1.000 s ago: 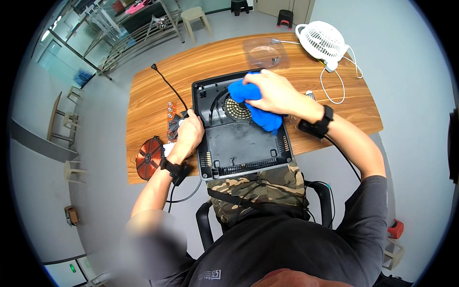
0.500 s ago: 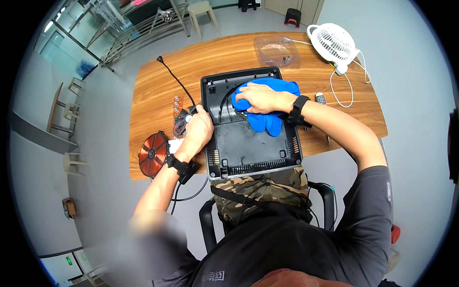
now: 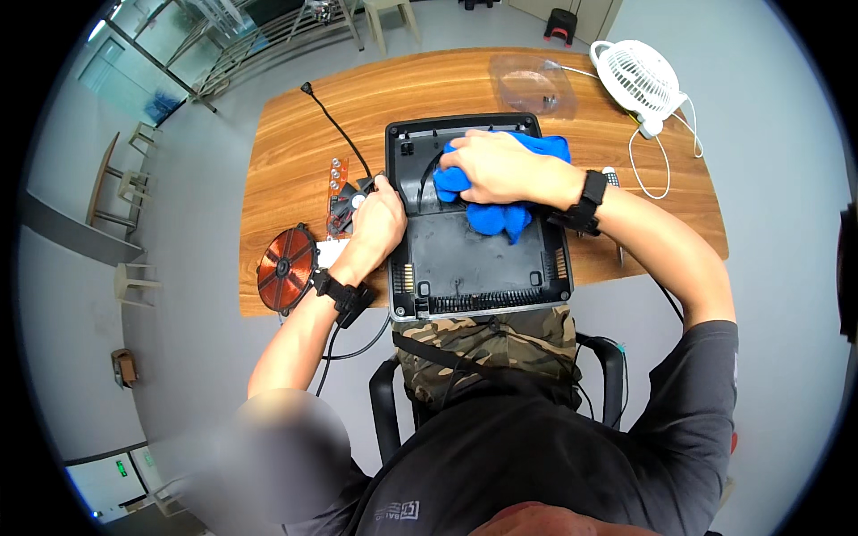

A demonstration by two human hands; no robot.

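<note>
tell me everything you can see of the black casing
The casing is a shallow, roughly rectangular black shell, plastic by its look, lying open side up at the table's near edge, close to the person's lap. Slotted vents line its near side, with more slots at both near corners. The left hand is against its left rim; the right hand holds a blue cloth over its far right part, hiding what lies beneath.

Head-worn fisheye, steeply downward; wearer's torso (image 3: 536, 456) close below, table (image 3: 281, 170) ahead.
</note>
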